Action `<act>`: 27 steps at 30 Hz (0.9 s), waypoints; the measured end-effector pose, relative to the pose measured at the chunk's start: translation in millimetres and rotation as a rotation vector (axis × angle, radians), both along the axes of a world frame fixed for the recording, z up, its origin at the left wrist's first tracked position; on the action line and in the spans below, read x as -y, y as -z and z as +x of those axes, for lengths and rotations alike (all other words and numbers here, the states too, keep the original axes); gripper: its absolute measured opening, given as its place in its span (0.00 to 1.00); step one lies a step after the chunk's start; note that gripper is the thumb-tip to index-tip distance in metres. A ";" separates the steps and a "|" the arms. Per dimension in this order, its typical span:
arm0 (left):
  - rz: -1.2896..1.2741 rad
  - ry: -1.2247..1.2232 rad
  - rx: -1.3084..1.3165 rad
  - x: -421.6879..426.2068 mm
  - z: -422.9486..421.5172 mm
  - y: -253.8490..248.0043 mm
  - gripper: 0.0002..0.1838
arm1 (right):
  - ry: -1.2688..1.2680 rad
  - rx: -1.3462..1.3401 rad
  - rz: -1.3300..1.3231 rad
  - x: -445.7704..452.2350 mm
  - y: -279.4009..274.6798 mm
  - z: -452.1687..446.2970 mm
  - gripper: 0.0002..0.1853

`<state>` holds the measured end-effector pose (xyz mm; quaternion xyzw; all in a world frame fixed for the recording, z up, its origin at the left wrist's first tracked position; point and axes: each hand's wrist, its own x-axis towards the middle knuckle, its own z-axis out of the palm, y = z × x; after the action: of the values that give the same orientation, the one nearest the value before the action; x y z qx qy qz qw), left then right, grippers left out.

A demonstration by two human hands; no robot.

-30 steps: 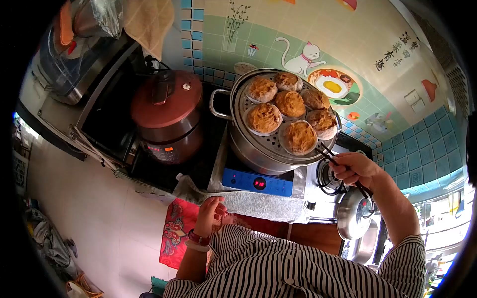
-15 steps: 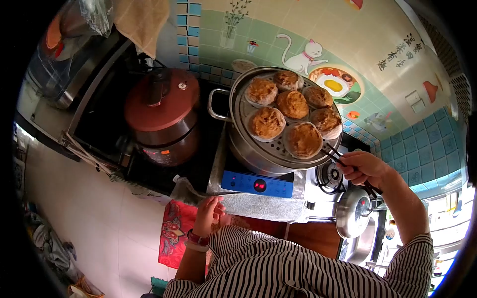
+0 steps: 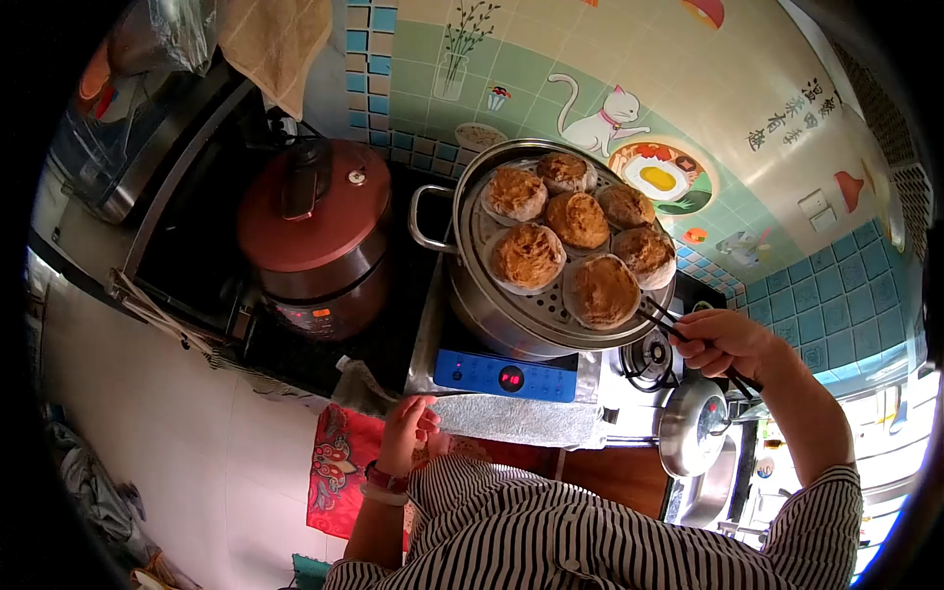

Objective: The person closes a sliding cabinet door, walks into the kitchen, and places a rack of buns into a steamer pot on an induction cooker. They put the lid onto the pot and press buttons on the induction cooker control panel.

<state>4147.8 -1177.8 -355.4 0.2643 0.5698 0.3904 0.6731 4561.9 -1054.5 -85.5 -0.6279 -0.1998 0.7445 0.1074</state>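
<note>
My right hand [image 3: 726, 344] is wrapped around dark chopsticks [image 3: 661, 323], whose tips reach the right front rim of the steamer [image 3: 440, 246] beside the front bun. Several round buns with rough brown tops [image 3: 604, 292] sit in pale liners on the perforated steamer tray [image 3: 565, 305]. My left hand [image 3: 409, 431] is low at the counter's front edge, its fingers loosely curled with nothing visible in them. It is close to a grey cloth [image 3: 362, 388] and a light towel [image 3: 521, 418]. Under the steamer is an induction cooker with a blue lit panel [image 3: 506, 376].
A red-lidded electric cooker [image 3: 313, 211] stands left of the steamer. To the right are a gas burner [image 3: 649, 359] and an upright steel lid [image 3: 693, 428]. Behind rises a tiled wall with a painted cat [image 3: 600, 118]. A red patterned mat [image 3: 339, 472] lies on the floor.
The view has shifted slightly, so the steamer and counter appear a little lower. My right hand still holds the chopsticks at the rim, and the buns keep their places.
</note>
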 end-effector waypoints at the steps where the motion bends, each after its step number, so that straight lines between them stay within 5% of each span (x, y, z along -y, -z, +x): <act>1: -0.015 -0.001 -0.007 -0.1 -1.0 1.4 0.16 | 0.006 0.012 -0.009 0.3 0.8 -2.3 0.11; 8: 0.034 0.047 0.049 8.5 -12.9 -6.7 0.15 | -0.031 0.138 0.034 16.9 -9.3 -15.8 0.11; 27: 0.090 0.079 0.107 5.5 -3.0 -5.7 0.14 | 0.037 -0.068 0.146 45.4 45.4 -16.0 0.10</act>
<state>4144.9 -1183.3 -349.7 0.2949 0.5040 0.4025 0.7050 4545.9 -1099.9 -130.9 -0.5965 -0.2382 0.7465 0.1737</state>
